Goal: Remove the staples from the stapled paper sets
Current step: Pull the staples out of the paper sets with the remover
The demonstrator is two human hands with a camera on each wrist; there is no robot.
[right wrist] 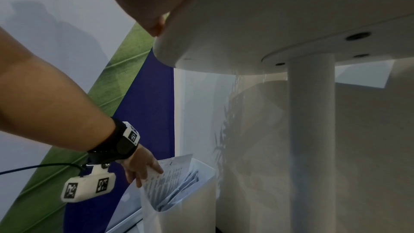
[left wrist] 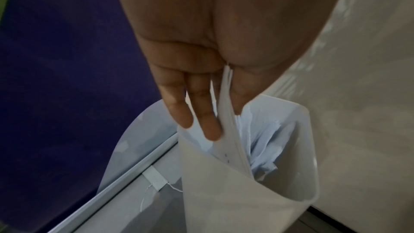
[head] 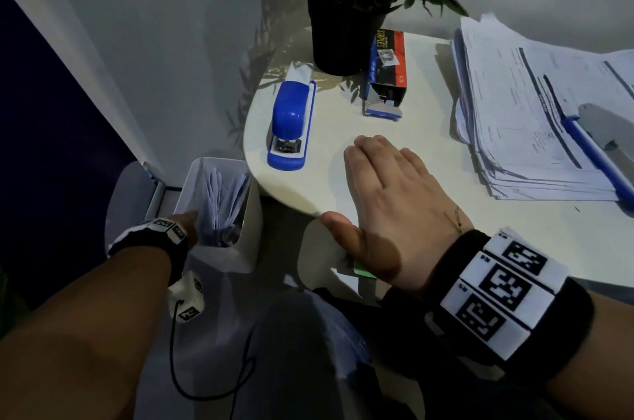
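Observation:
My left hand (head: 188, 223) reaches down beside the table to a white bin (head: 248, 248). In the left wrist view its thumb and fingers (left wrist: 208, 121) pinch a few white sheets (left wrist: 228, 130) whose lower part is inside the bin (left wrist: 246, 201). The right wrist view shows the same sheets (right wrist: 170, 174), printed, held by the left hand (right wrist: 143, 167) at the bin's mouth. My right hand (head: 384, 179) lies flat on the white table (head: 429, 231) near its front edge, fingers straight. A thick stack of printed paper sets (head: 535, 110) lies at the right.
A blue stapler (head: 290, 124) and an open box of staples (head: 387, 73) sit ahead of my right hand, before a black plant pot (head: 339, 35). A blue pen (head: 597, 159) and a grey tool (head: 607, 124) rest on the stack. Something green (head: 363, 271) shows under my right palm.

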